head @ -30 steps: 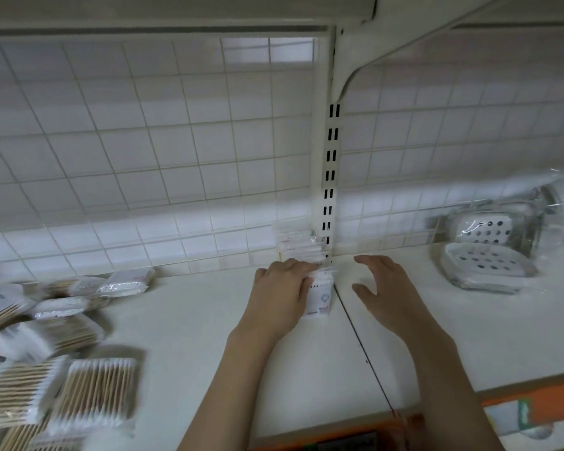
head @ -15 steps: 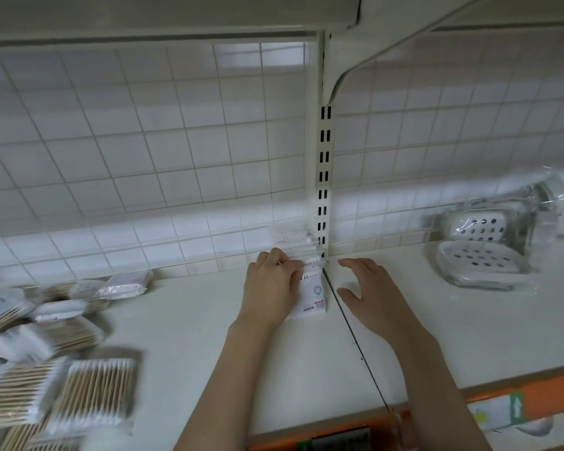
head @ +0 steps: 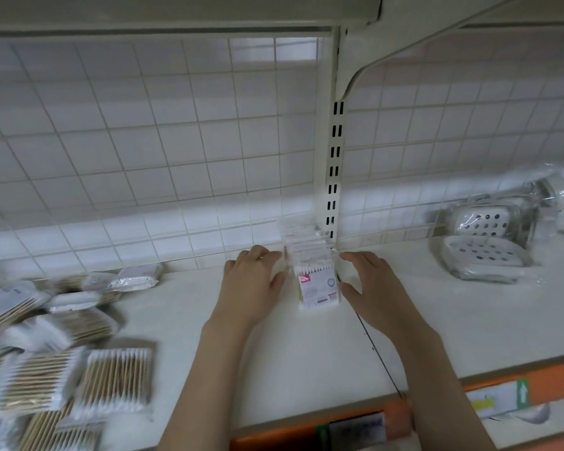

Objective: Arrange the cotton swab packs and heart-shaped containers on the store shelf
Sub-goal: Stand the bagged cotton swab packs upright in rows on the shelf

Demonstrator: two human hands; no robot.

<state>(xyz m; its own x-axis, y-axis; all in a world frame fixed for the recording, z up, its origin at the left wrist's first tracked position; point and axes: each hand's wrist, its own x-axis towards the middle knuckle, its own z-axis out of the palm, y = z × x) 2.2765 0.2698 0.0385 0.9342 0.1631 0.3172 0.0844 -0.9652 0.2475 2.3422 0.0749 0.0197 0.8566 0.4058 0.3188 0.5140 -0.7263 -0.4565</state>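
Observation:
A row of clear cotton swab packs (head: 316, 281) stands upright on the white shelf (head: 306, 359), running back to the tiled wall beside the slotted upright post (head: 335, 177). My left hand (head: 251, 284) lies against the row's left side with its fingers nearly straight. My right hand (head: 368, 284) lies at the row's right side, thumb spread, fingers straight. Neither hand grips a pack. A loose heap of wooden-stick cotton swab packs (head: 56, 369) covers the shelf's left end. No heart-shaped container can be made out.
Wrapped white perforated soap dishes (head: 482, 252) lie at the back right of the shelf. An orange price rail (head: 469, 402) with labels runs along the front edge. Another shelf board and its bracket (head: 372, 60) hang overhead.
My left hand slid off the front pack to the row's left side. My right hand moved in toward the row's right side. The front pack's label now shows fully.

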